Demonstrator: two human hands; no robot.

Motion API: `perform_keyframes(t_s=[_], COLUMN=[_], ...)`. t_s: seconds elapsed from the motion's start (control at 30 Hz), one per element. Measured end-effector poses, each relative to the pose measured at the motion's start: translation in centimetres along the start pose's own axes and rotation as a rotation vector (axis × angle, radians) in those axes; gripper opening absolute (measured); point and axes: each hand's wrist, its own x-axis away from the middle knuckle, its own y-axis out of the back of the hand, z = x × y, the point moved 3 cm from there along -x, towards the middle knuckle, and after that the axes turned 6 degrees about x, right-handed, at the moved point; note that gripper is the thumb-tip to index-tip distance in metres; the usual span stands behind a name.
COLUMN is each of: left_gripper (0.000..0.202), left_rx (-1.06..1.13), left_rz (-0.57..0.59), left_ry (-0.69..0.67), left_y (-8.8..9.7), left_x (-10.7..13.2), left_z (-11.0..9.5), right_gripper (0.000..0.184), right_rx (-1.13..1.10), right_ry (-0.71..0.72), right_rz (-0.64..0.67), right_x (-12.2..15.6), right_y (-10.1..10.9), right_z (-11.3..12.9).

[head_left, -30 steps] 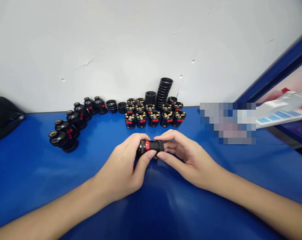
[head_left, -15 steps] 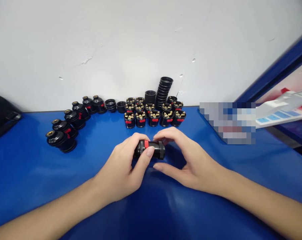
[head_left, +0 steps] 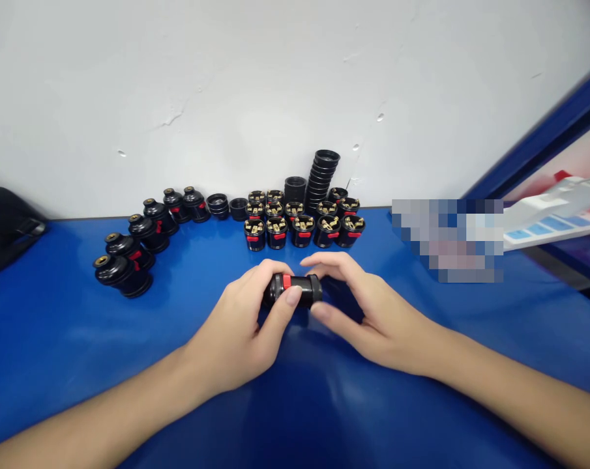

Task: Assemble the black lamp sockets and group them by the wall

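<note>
A black lamp socket with a red band [head_left: 295, 290] lies sideways between both hands above the blue table [head_left: 55, 339]. My left hand [head_left: 246, 329] wraps its left end, thumb pressed on the body. My right hand [head_left: 368, 312] curls its fingers around the right end, on the black ring part. Behind them stand several socket cores with brass contacts [head_left: 302, 225] in rows.
A curved row of assembled black sockets [head_left: 138, 244] lies at the left. A leaning stack of black rings [head_left: 321, 176] stands against the white wall, with loose rings [head_left: 226, 206] beside it. A black bag [head_left: 6, 225] sits at far left. A white and blue object [head_left: 553, 218] lies at right.
My right hand's fingers opened off the socket's right end, then came back round it, as in a twisting regrip. My left hand kept hold throughout.
</note>
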Motion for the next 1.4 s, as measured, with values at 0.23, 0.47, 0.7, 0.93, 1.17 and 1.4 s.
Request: perform_keyframes(t_s=[0.23, 0.47, 0.7, 0.93, 1.17, 1.4], left_gripper=[0.020, 0.018, 0.018, 0.019, 0.020, 0.020], left_rx=[0.005, -0.003, -0.003, -0.002, -0.004, 0.004], left_rz=[-0.002, 0.012, 0.009, -0.008, -0.013, -0.025], left_ry=[0.022, 0.006, 0.010, 0.020, 0.035, 0.058], left_y=[0.02, -0.06, -0.02, -0.07, 0.08, 0.11], left_x=[0.00, -0.10, -0.04, -0.06, 0.01, -0.10], left_z=[0.09, 0.11, 0.12, 0.23, 0.23, 0.35], right_gripper=[0.058, 0.044, 0.034, 0.047, 0.053, 0.041], right_rx=[0.006, 0.009, -0.002, 0.030, 0.041, 0.062], right_ry=[0.034, 0.037, -0.030, -0.021, 0.000, 0.008], right_rz=[-0.091, -0.061, -0.007, -0.040, -0.071, -0.056], right_x=[0.06, 0.02, -0.06, 0.02, -0.11, -0.23], right_y=[0.17, 0.25, 0.03, 0.12, 0.28, 0.39], right_z=[0.15, 0.25, -0.06, -0.12, 0.01, 0.15])
